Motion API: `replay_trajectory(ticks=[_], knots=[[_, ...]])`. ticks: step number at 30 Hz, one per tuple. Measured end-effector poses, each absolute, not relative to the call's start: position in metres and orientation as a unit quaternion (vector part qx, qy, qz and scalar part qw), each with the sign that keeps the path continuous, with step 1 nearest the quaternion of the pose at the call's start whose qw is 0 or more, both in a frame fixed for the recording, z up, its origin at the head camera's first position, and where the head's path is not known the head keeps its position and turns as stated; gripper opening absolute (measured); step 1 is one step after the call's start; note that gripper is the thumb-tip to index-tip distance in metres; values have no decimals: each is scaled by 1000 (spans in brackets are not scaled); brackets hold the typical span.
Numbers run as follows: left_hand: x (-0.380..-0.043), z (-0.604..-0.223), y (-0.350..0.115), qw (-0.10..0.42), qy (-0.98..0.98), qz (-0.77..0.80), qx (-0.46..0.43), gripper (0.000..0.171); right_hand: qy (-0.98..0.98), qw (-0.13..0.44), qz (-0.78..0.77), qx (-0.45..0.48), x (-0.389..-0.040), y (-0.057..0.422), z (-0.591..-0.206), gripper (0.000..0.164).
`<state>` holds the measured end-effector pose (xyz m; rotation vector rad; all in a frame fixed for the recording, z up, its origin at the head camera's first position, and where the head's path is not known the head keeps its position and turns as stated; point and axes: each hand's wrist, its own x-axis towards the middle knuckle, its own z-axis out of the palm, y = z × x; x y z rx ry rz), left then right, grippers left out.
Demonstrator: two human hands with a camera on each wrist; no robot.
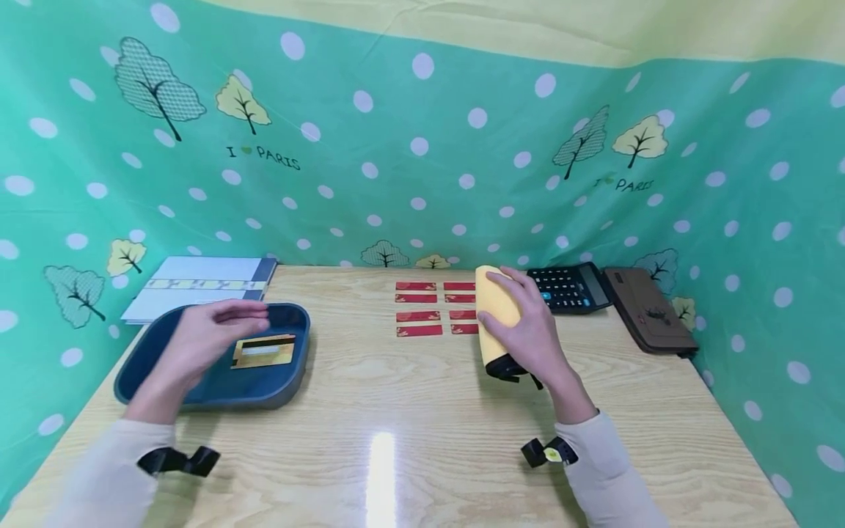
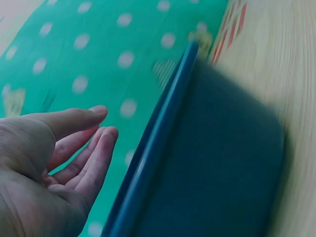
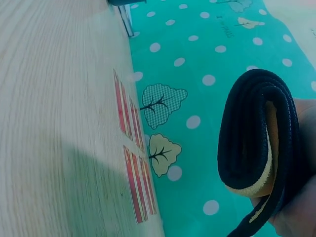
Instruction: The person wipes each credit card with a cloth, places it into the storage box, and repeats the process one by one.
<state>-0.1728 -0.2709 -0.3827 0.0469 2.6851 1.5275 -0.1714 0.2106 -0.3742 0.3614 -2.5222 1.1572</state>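
Note:
My right hand (image 1: 528, 323) grips a rolled yellow cloth (image 1: 496, 301) with black edging, tilted above the table beside the red cards. Seen end-on in the right wrist view, the roll (image 3: 256, 133) shows dark layers wound around a yellow lining, with a loose strap-like end hanging down. Over the dark blue bin (image 1: 300, 367) hangs my left hand (image 1: 207, 341), fingers loosely bent and nothing between them. A gold card (image 1: 264, 352) with a dark stripe lies inside the bin. The left wrist view has the left hand (image 2: 64, 158) just beside the bin's rim (image 2: 163, 128).
Several red cards (image 1: 419, 317) with gold print lie in rows at mid-table. A black calculator (image 1: 568, 288) and a brown wallet (image 1: 650, 308) lie at the back right. White-and-blue folders (image 1: 205, 282) lie behind the bin. A dotted green curtain (image 1: 422, 183) closes off the back and sides.

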Motion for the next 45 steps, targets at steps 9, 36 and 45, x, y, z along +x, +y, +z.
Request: replay_trajectory(ticks=[9,36,45], knots=[[-203,-376,-173,91,844,520,90,44,-881,173,423,122,-174,223,-375,62],[-237,-450,-81,106,848,514,76,58,-879,171,431,108,-176,232,-369,62],[-247,-456,-87,106,869,473,100,63,-879,165,435,108,-176,231,-371,62]])
